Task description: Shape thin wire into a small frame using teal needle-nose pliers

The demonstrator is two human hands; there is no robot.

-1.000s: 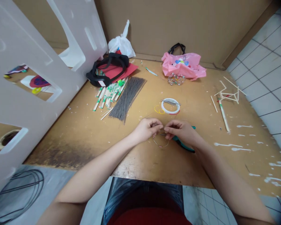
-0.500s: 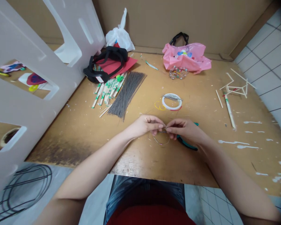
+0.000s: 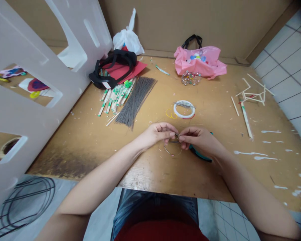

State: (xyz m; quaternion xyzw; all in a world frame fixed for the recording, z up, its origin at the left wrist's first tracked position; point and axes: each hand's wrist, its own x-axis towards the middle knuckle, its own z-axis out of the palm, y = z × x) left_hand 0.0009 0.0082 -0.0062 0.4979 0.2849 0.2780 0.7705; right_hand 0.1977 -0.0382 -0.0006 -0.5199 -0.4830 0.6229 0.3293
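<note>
My left hand [image 3: 163,133] and my right hand [image 3: 192,136] meet above the front middle of the table, fingertips almost touching. Each pinches part of a thin wire piece. Its curved wire loop [image 3: 168,152], with small beads on it, hangs below the fingers. Teal-handled pliers [image 3: 200,154] lie beside and partly under my right hand. Just beyond the hands a white ring [image 3: 184,109] holds short grey wires, with a yellow wire [image 3: 171,113] curled at its left. The exact spot between the fingertips is too small to make out.
Grey wires [image 3: 136,100] lie left of centre, near wrapped chopsticks [image 3: 111,98] and a black headset strap [image 3: 112,68]. A white bag [image 3: 128,42] and a pink bag [image 3: 200,62] stand at the back. Joined sticks [image 3: 252,95] lie right; a white plastic panel [image 3: 72,90] rises left.
Both hands keep their pinch and have shifted very slightly. The wire loop under them has turned a little, and a dark bit now shows between the fingertips.
</note>
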